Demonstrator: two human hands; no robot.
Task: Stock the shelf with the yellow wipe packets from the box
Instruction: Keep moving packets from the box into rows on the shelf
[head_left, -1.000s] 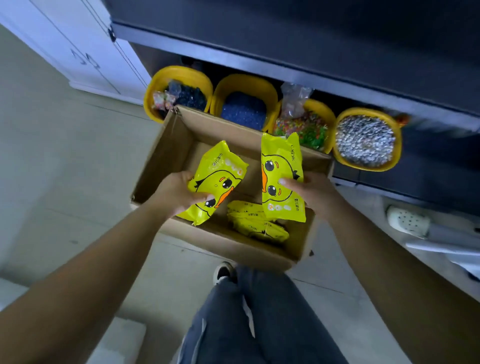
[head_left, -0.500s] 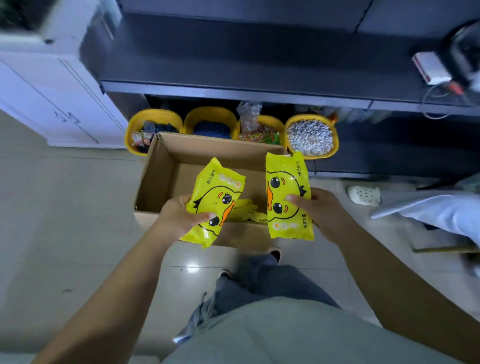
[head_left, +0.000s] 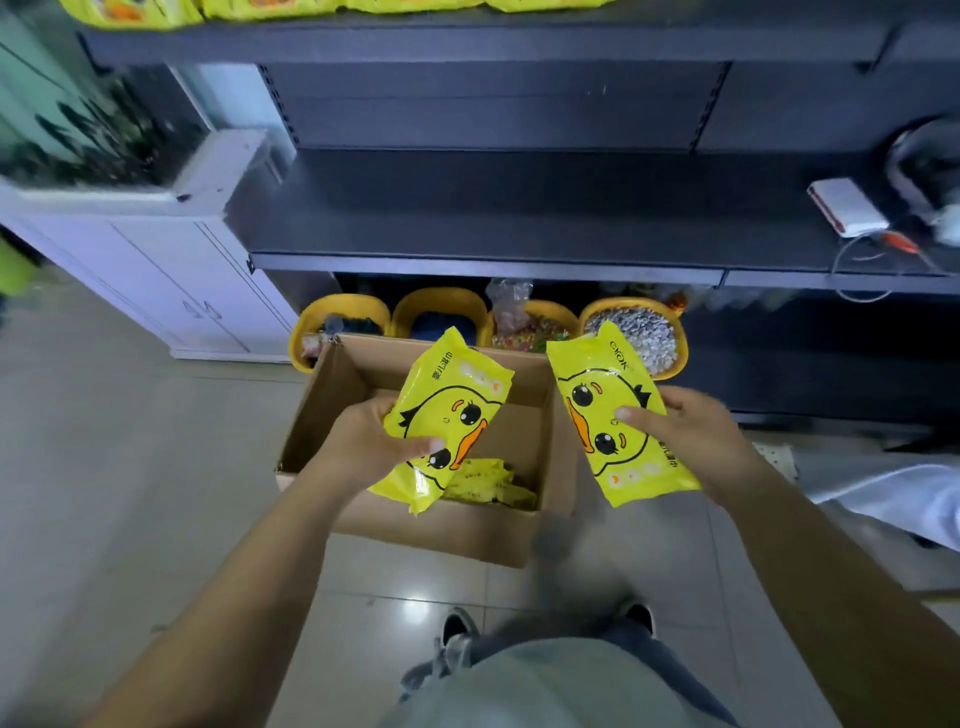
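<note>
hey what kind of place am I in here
Probably a small shop: dark metal retail shelving, yellow tubs of loose goods under it, and yellow packets already lined along the top shelf.

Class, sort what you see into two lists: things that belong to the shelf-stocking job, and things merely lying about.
Job: left hand packet; right hand packet; box; spare packets; top shelf.

Lying about: four yellow tubs; white device; white cabinet.
</note>
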